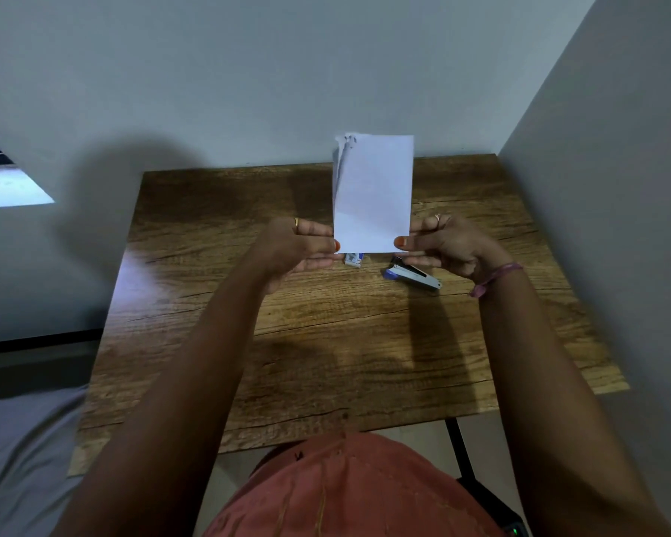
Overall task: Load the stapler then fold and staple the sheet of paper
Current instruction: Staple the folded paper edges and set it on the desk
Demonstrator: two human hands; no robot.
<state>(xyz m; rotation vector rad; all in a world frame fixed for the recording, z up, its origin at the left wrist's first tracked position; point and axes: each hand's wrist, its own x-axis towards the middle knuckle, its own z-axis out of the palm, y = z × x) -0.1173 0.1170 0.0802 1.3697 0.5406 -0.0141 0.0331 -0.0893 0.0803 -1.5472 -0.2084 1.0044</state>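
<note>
Both hands, left hand point(293, 248) and right hand point(444, 246), pinch the folded paper's point(372, 195) near corners, holding it upright above the table point(326, 343). The stapler point(413, 277) lies under the right hand, a small box point(354, 259) left of it.

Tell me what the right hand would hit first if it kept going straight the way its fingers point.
The right hand points leftward at the folded white paper sheet it already pinches; beyond that, probably the left hand, though depth is unclear.
</note>
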